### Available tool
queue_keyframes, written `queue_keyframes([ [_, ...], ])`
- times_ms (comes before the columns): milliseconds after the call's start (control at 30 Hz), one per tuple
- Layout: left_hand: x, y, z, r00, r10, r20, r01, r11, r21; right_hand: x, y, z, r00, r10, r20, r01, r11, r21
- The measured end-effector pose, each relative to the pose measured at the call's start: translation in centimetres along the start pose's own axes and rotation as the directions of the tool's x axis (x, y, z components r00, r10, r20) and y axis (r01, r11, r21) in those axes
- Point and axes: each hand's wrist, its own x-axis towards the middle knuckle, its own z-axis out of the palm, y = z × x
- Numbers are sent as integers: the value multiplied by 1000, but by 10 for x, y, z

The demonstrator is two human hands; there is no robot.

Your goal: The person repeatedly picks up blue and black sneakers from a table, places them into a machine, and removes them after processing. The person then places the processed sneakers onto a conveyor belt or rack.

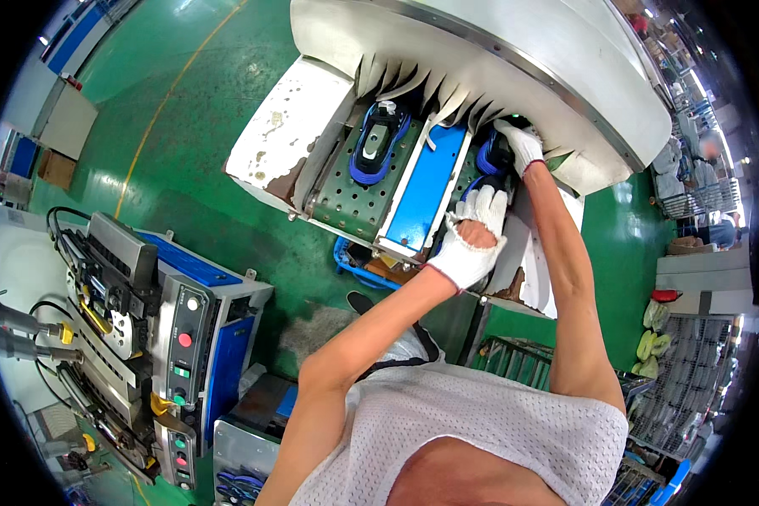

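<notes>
My right hand (521,145), in a white knit glove, reaches to the strip curtain of a machine and closes on a dark shoe (496,153) with a blue sole. Nearer to me, my left hand (474,240), also gloved and with bare skin showing at its back, bends over a second blue-edged shoe (483,183); the hand hides most of it. Both shoes are in the right lane, past a blue divider (426,190). In the left lane another black-and-blue shoe (379,143) lies on a perforated green metal plate (358,198).
Pale flaps (447,97) hang across the opening of the big white machine (481,51). White side walls (282,126) with peeling paint flank the lanes. A blue crate (358,266) sits below. At left stands a machine with a button panel (185,337); wire racks (687,379) are at right.
</notes>
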Motion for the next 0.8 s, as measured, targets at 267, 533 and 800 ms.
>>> queue_keyframes([
  [267, -157, -18, -118, 948, -134, -287, 71, 973, -220, -118, -73, -17, 955, -176, 240, 283, 788, -547],
  [533, -372, -37, -140, 441, -693, -571, 735, 643, -213, -298, -160, 26, 644, -401, 651, 512, 858, 22],
  [800, -570, 2, -70, -263, -568, -780, 698, 446, -560, -488, -101, 182, -95, -43, 995, 266, 962, 67],
])
